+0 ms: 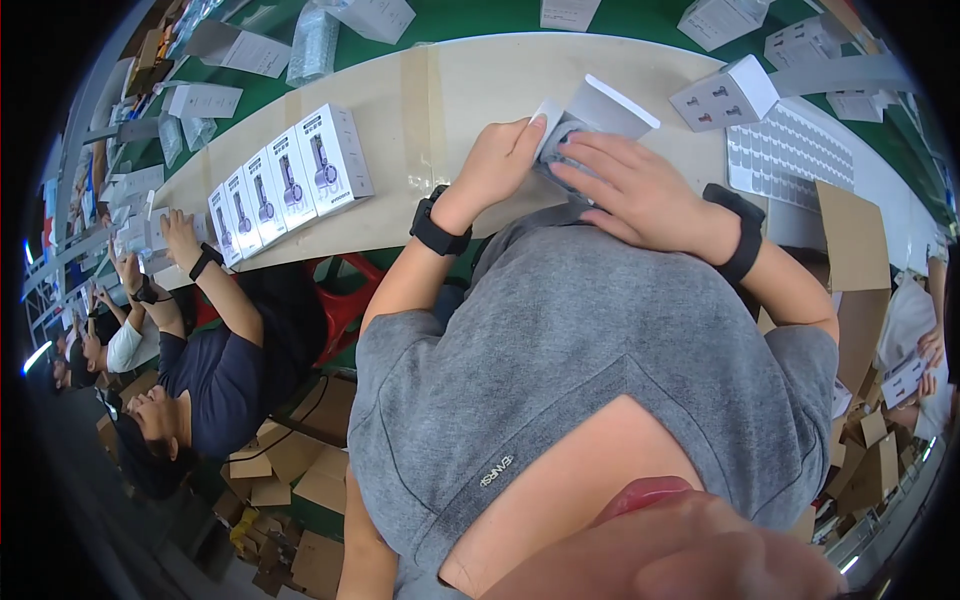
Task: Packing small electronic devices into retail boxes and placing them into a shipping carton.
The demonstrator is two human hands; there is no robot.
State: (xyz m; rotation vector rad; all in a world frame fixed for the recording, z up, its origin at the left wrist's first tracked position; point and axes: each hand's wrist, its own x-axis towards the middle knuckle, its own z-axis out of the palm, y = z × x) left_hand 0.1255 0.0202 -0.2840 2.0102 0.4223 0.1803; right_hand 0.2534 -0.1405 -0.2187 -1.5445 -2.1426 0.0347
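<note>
A small white carton is tipped toward me at the front edge of the table, one flap standing up. My left hand grips the carton's left side, the thumb laid along a raised white flap. My right hand lies across the carton's mouth, its fingers stretched out and slightly apart. Beneath those fingertips shows a greyish item in the carton, mostly covered, and its kind cannot be made out. Both wrists wear black bands.
A row of several printed white boxes stands at left. At right are another white box, a sheet of white labels and an open cardboard carton. A green conveyor carries boxes behind the table. Co-workers sit at left.
</note>
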